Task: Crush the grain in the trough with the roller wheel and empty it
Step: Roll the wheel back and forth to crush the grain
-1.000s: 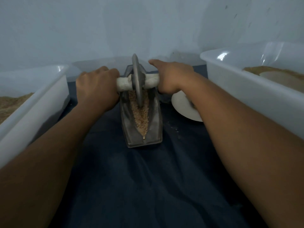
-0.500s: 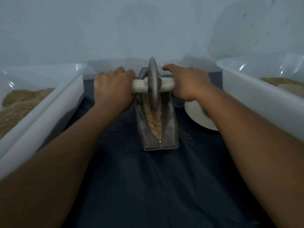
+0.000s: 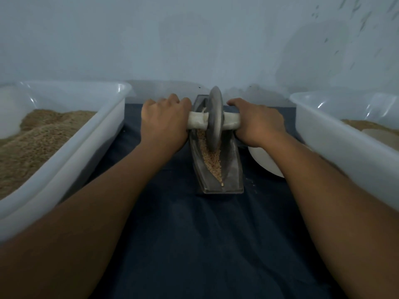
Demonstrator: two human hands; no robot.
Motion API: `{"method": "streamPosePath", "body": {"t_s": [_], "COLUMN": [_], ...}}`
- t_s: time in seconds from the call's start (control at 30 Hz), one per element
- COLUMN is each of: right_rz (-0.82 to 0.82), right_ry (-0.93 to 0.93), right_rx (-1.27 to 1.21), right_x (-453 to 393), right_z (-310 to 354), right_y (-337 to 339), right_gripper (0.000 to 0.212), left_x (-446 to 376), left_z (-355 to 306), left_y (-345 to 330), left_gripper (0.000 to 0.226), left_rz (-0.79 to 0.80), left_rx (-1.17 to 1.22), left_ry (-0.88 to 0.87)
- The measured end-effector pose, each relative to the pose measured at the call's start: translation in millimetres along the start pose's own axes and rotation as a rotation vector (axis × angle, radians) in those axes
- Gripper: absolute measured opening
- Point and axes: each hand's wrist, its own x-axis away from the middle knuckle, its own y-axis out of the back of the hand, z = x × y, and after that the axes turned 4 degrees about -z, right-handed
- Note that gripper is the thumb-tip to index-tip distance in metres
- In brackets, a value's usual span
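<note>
A narrow grey metal trough point(image 3: 234, 165) lies lengthwise on the dark blue cloth, with pale crushed grain point(image 3: 212, 161) along its groove. A grey roller wheel point(image 3: 214, 119) stands upright in the groove, toward the far half of the trough. A pale wrapped axle handle point(image 3: 196, 123) runs through the wheel. My left hand point(image 3: 164, 124) grips the handle's left end. My right hand point(image 3: 259, 124) grips its right end. The trough's far end is hidden behind the wheel and hands.
A white plastic tub point(image 3: 71, 152) holding brown grain stands at the left. Another white tub point(image 3: 336, 143) with grain stands at the right. A white bowl point(image 3: 266, 164) sits beside the trough, partly under my right forearm. A pale wall rises close behind.
The wheel has rolled a little nearer along the trough with both hands on its handle. The camera has swung left, showing more of the left tub.
</note>
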Motion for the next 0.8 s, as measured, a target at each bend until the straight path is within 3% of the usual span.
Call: {"method": "streamPosePath", "body": {"t_s": [0.3,0.8], "right_rz": [-0.088,-0.316], "right_ry": [0.02,0.064], "right_rx": [0.014,0.038], "right_x": [21.5,67.0], "right_z": [1.5,13.2], "right_y": [5.6,20.6], "right_gripper": [0.064,0.019], "left_x": [12.0,37.0], "left_z": [-2.4,0.3], "left_y": [11.7,39.6], "left_gripper": [0.02,0.029], "left_rz": [-0.038,0.069], "left_rx": [0.015,0.05], "left_ry": [0.0,0.029]}}
